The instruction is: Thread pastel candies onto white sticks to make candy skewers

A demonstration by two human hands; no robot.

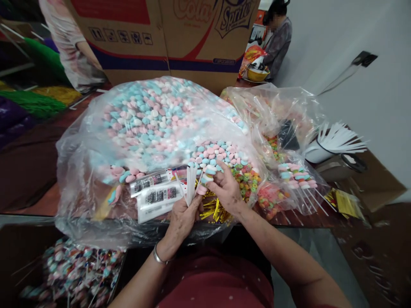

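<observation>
My left hand (183, 218), with a bangle at the wrist, is closed round a bunch of white sticks (191, 182) that point upward. Beside the bunch stands a short stack of pink, white and blue marshmallows (209, 172), apparently threaded on a stick whose lower end is hidden by my left fingers. Thumb and fingers of my right hand (227, 190) pinch this stack from the right. Just beyond both hands lie loose marshmallows (218, 152) and ring-shaped gummies (247, 179). Gold tinsel ties (216, 209) lie below my right hand.
A large clear bag of marshmallows (144, 111) covers the table's middle, with printed packets (160, 199) in front. Finished marshmallow skewers (298, 176) lie right, near a cup of white strips (337, 139). Cardboard boxes (192, 64) stand behind; a box of wrapped skewers (80, 269) sits lower left.
</observation>
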